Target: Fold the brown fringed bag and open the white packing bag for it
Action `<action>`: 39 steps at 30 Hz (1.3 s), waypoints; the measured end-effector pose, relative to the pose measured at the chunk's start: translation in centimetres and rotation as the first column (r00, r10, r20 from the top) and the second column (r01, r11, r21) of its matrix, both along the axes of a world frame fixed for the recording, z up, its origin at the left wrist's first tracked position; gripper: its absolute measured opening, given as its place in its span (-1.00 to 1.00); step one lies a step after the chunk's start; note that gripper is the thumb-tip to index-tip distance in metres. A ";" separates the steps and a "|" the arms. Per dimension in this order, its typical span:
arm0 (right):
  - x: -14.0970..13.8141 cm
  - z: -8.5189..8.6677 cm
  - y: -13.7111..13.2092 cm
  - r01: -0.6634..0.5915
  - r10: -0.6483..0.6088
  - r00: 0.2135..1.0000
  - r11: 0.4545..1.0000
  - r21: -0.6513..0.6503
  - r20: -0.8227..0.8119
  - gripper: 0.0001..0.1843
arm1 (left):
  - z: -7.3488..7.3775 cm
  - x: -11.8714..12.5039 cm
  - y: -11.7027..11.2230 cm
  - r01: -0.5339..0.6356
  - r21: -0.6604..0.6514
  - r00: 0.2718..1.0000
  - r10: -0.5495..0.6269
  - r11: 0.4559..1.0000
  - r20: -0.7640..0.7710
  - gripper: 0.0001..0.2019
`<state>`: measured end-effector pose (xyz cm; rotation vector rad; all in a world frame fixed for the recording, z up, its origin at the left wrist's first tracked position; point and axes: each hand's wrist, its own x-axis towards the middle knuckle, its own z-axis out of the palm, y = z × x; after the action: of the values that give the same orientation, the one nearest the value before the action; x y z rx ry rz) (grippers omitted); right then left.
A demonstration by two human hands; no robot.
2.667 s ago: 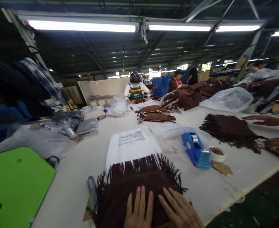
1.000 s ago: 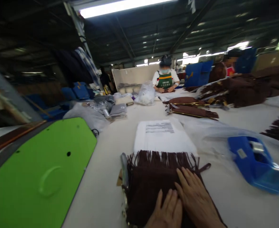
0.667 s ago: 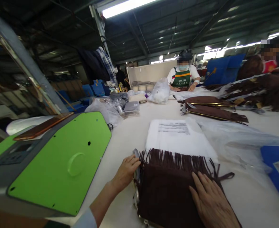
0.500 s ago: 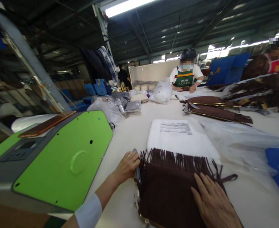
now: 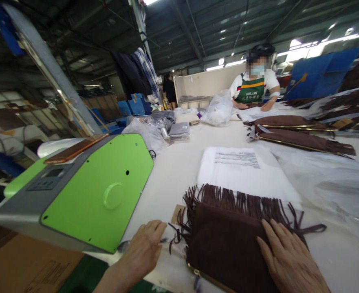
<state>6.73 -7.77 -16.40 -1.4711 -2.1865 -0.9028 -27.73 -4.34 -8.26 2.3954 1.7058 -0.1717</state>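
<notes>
A dark brown fringed pouch [image 5: 225, 240] lies on the white table, its fringe pointing away from me and a gold zip along the near edge. My right hand [image 5: 292, 252] rests flat on its right side, fingers stretched out. Left of the pouch, my left hand [image 5: 145, 248] is closed, apart from the brown fabric. Bits of a greyish plastic strip [image 5: 164, 240] show at its fingers; most of it is hidden. A tan tag [image 5: 178, 214] lies by the pouch's left corner. Just beyond the fringe is a stack of white printed bags [image 5: 237, 171].
A green and grey machine [image 5: 106, 195] stands at the left, above a cardboard box [image 5: 29, 264]. More brown pouches [image 5: 301, 140] and clear plastic [image 5: 326, 179] lie at the right. Grey wrapped packs [image 5: 179, 131] sit further back. A co-worker [image 5: 252, 89] in a green apron works across the table.
My left hand has moved from the pouch's left edge down and left, drawing the greyish strip away. The tan tag has come into sight. My right hand stays flat on the pouch.
</notes>
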 end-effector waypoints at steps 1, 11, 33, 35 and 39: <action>-0.1 0.2 0.0 0.001 -0.001 1.000 1.000 0.005 0.001 -0.57 | -0.2 0.7 -0.1 -0.007 -0.012 0.998 0.008 1.000 0.069 -0.59; -0.3 0.4 0.2 0.010 -0.010 0.999 1.000 0.019 0.034 -0.57 | -3.1 3.4 2.2 -0.216 -0.223 0.824 0.300 0.950 0.480 -0.89; -0.1 0.0 -0.1 0.026 -0.027 0.999 0.998 -0.055 -0.024 -0.55 | -3.4 2.7 -0.7 -0.050 -0.115 0.944 0.084 0.992 0.318 -0.86; -0.1 -0.1 -0.1 0.026 -0.028 0.999 0.998 -0.063 -0.028 -0.55 | -3.4 2.6 -0.2 -0.077 -0.187 0.936 0.136 0.979 0.326 -0.90; -0.1 -0.2 -0.2 0.024 -0.026 0.999 0.998 -0.057 -0.033 -0.56 | -2.9 2.4 0.8 -0.086 -0.422 0.884 0.265 0.902 0.386 -0.97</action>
<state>6.63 -7.94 -16.62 -1.5314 -2.1907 -0.8241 -25.37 -3.55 -11.17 1.8012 1.4964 0.0473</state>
